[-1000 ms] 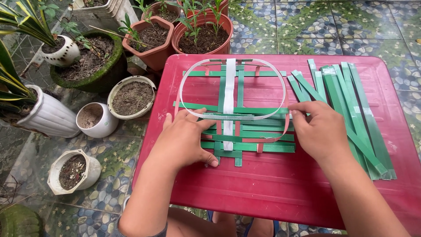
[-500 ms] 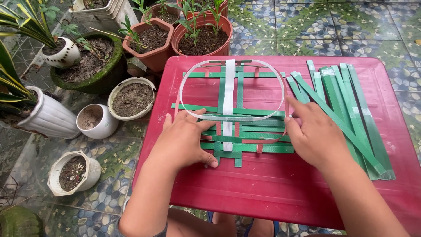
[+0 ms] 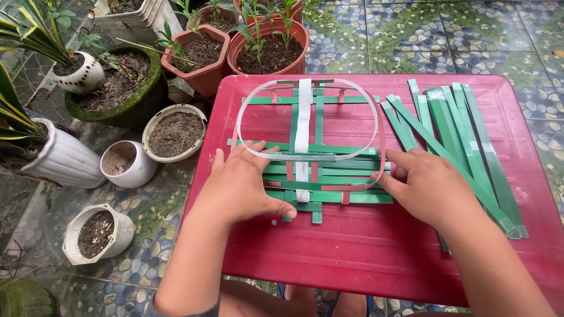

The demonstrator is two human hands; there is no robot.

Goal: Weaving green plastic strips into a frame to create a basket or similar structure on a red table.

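At centre frame on the red plastic table [image 3: 364, 258], the left hand [image 3: 244, 188] and right hand [image 3: 426, 188] lie flat and apart, pressing the half-woven mat of green and white plastic strips [image 3: 320, 170], whose loose weave could likely slide apart if either palm shifts.

The counter [image 3: 352, 258] is red plastic, smooth with a dull sheen. On it lie flat green strips [image 3: 464, 135] — glossy, like plastic strapping — and one white strip [image 3: 303, 117]. At 10 o'clock, terracotta pots [image 3: 202, 76] look matt; the white pots [image 3: 126, 170] look glazed.
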